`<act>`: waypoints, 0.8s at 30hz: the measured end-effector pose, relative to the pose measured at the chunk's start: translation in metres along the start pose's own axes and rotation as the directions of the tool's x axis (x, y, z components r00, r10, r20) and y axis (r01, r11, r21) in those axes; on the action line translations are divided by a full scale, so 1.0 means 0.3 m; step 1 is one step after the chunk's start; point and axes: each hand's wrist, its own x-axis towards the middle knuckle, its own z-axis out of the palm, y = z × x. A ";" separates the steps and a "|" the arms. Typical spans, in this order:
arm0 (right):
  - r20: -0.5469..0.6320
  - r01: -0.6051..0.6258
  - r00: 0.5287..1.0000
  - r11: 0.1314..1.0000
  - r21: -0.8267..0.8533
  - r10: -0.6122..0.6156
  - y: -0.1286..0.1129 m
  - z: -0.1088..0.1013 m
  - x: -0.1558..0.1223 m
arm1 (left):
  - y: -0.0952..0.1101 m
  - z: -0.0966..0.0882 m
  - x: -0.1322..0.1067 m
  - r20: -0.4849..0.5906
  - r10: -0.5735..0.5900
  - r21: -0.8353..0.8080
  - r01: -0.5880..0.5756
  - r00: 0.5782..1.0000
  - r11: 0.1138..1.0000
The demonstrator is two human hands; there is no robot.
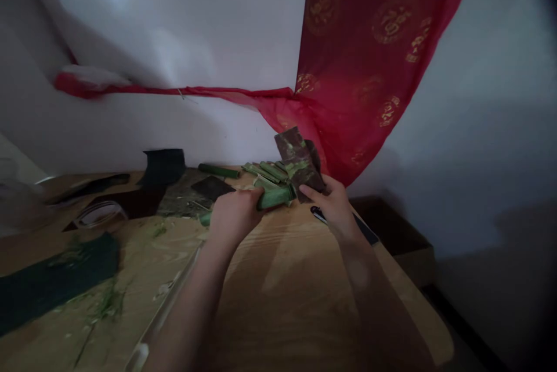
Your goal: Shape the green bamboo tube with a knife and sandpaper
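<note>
Beneath red cloth (369, 41), by the wooden table's (282, 291) right edge, left hand (235, 215) grips green stalks (274, 197), right hand (335, 206) pinches a dark sheet (298, 160); open wood lies nearer.

No legible text, label, brand or number anywhere. Only gold roundels (394, 18) printed across the red cloth (348, 70), hanging at one o'clock against the wall, marks inside too blurred to read. Nothing readable on the bench (282, 302) at six o'clock either.
</note>
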 end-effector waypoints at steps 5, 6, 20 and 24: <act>0.008 0.067 0.998 0.997 -0.033 -0.067 -0.022 0.037 -0.017 | -0.020 -0.049 -0.021 -0.008 0.004 0.129 -0.003 1.000 0.992; -0.013 0.087 0.996 0.996 -0.004 -0.087 -0.024 0.051 -0.023 | -0.019 -0.056 -0.024 -0.009 -0.008 0.141 0.010 1.000 0.990; 0.079 0.053 0.996 0.999 -0.011 -0.052 -0.011 0.038 -0.011 | -0.029 -0.038 -0.009 0.013 -0.055 0.082 0.053 0.998 0.995; -0.035 0.070 0.997 0.997 -0.035 -0.072 -0.007 0.052 -0.018 | -0.012 -0.037 -0.012 0.021 -0.056 0.080 0.054 0.998 0.995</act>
